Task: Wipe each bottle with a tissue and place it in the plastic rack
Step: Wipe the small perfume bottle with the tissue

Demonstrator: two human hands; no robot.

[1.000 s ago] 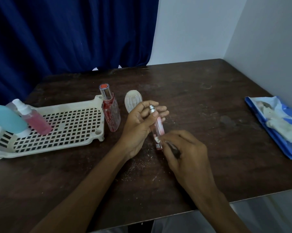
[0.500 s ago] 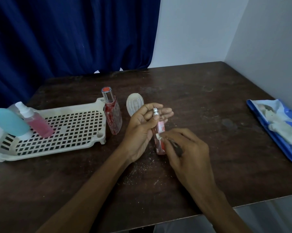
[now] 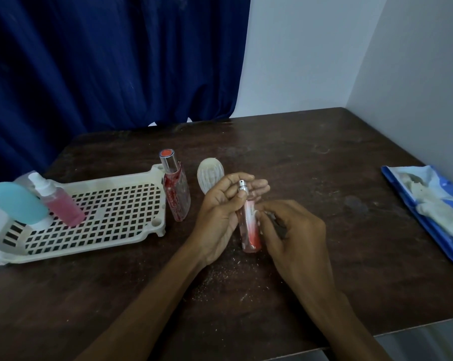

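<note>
My left hand grips a slim pink spray bottle with a silver nozzle, held upright near the table's middle. My right hand presses against the bottle's right side with curled fingers; the small tissue piece it pinched is hidden behind them now. A cream plastic rack lies at the left, with a pink spray bottle and a turquoise bottle lying in it. A red-patterned bottle with a silver cap stands just right of the rack.
A white ribbed oval object lies behind my left hand. A blue tissue pack with crumpled white tissue sits at the right edge near the wall. Crumbs of tissue dust the dark wooden table. A blue curtain hangs behind.
My right hand has slid up along the slim bottle's side, and the white tissue piece that showed at its fingertips is now covered. The left hand keeps its hold on the bottle.
</note>
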